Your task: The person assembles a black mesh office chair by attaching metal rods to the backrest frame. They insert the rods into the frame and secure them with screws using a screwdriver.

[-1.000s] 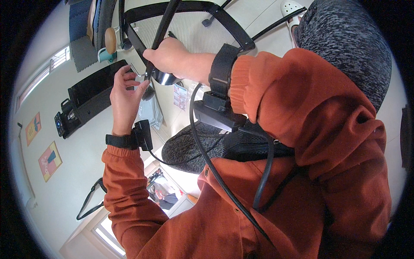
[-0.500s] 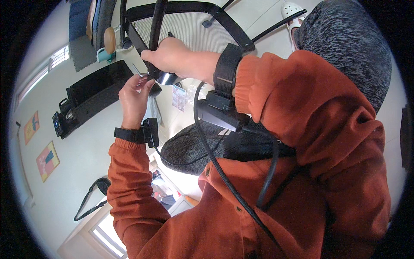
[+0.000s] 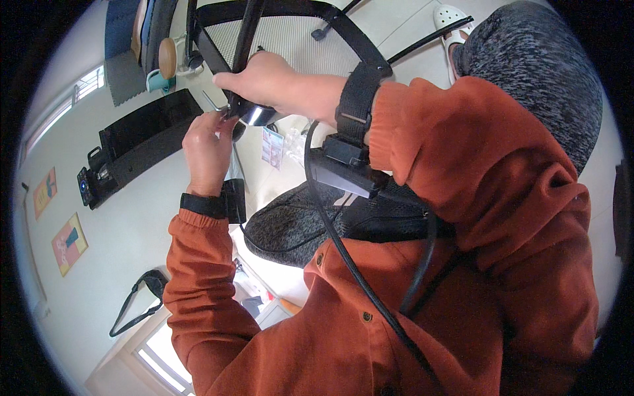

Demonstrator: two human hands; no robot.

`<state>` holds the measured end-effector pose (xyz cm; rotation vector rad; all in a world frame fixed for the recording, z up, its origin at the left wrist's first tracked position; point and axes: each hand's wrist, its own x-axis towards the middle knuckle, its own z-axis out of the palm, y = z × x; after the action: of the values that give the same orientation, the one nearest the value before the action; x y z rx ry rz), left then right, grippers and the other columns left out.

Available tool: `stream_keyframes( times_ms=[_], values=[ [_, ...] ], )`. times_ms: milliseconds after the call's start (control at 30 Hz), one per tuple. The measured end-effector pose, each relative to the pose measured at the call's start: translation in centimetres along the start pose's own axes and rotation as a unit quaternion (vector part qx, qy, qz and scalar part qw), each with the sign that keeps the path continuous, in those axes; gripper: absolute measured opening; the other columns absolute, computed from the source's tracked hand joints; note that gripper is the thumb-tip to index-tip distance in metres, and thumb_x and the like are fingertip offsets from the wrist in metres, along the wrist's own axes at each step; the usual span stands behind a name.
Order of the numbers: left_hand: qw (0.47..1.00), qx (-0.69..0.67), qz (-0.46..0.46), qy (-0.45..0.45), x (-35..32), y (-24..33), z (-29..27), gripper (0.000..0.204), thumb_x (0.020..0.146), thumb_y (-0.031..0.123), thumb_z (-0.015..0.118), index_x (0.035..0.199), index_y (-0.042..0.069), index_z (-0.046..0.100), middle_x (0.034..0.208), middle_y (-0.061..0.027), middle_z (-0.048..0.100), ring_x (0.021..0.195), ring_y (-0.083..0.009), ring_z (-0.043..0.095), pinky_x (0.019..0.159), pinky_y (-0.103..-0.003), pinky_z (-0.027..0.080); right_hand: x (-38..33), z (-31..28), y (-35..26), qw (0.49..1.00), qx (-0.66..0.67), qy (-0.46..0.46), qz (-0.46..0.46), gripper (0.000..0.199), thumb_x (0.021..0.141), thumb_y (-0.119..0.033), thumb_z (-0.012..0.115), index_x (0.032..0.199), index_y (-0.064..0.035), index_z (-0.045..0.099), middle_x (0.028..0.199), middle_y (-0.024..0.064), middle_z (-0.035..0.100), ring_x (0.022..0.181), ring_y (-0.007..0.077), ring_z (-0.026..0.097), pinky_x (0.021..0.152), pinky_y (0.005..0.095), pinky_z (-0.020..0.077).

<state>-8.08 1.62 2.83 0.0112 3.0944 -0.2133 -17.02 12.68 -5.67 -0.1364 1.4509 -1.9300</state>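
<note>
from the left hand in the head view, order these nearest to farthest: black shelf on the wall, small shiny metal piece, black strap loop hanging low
1. Small shiny metal piece, right at the left hand's fingertips, just under the right hand.
2. Black shelf, to the left of the hand.
3. Black strap loop, far below, near the elbow.

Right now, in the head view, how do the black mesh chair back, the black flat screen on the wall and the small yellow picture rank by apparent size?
1. Black mesh chair back, largest, though nearest the camera.
2. Black flat screen.
3. Small yellow picture, smallest.
</note>
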Motion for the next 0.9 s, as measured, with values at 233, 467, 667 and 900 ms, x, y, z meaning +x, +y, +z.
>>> stream_keyframes(
  times_ms=[233, 467, 667, 900],
  values=[
    [0.998, 0.045, 0.048, 0.008, 0.1, -0.1, 0.0, 0.010, 0.071, 0.005, 0.068, 0.080, 0.002, 0.063, 0.069, -0.0107, 0.060, 0.063, -0.0253, 0.059, 0.057, -0.033, 0.046, -0.1, 0.0, 0.3, 0.998, -0.058, -0.011, -0.039, 0.030, 0.064, -0.021, 0.070, 0.080, 0.0044, 0.066, 0.074, 0.0142, 0.065, 0.065, 0.0214, 0.064, 0.059, 0.0299, 0.0506],
    [0.988, -0.138, -0.062, -0.021, 0.1, -0.7, 0.2, 0.017, 0.078, 0.009, 0.066, 0.093, 0.001, 0.065, 0.074, -0.0080, 0.062, 0.065, -0.0165, 0.060, 0.059, -0.027, 0.046, -0.4, -0.3, 0.0, 0.995, -0.085, -0.012, -0.050, 0.032, 0.066, -0.025, 0.067, 0.079, 0.0039, 0.067, 0.074, 0.0158, 0.065, 0.065, 0.0241, 0.064, 0.061, 0.0315, 0.0508],
    [0.929, -0.312, -0.190, -0.053, -0.2, -1.0, 0.1, 0.023, 0.083, 0.011, 0.064, 0.101, -0.002, 0.064, 0.082, -0.0032, 0.064, 0.070, -0.0070, 0.058, 0.063, -0.020, 0.046, -0.6, -0.1, -0.1, 0.996, -0.084, -0.012, -0.029, 0.034, 0.068, -0.029, 0.066, 0.075, 0.0045, 0.066, 0.070, 0.0146, 0.063, 0.062, 0.0231, 0.063, 0.058, 0.0312, 0.0494],
    [0.951, -0.274, -0.143, 0.004, -0.6, -1.4, 1.5, 0.016, 0.078, 0.007, 0.068, 0.091, -0.002, 0.065, 0.079, -0.0042, 0.064, 0.068, -0.0066, 0.057, 0.062, -0.020, 0.046, 0.3, -0.5, 0.2, 0.984, 0.149, -0.097, 0.030, 0.027, 0.069, -0.026, 0.061, 0.058, -0.0023, 0.056, 0.051, 0.0060, 0.048, 0.039, 0.0159, 0.043, 0.039, 0.0312, 0.0336]
  ],
)
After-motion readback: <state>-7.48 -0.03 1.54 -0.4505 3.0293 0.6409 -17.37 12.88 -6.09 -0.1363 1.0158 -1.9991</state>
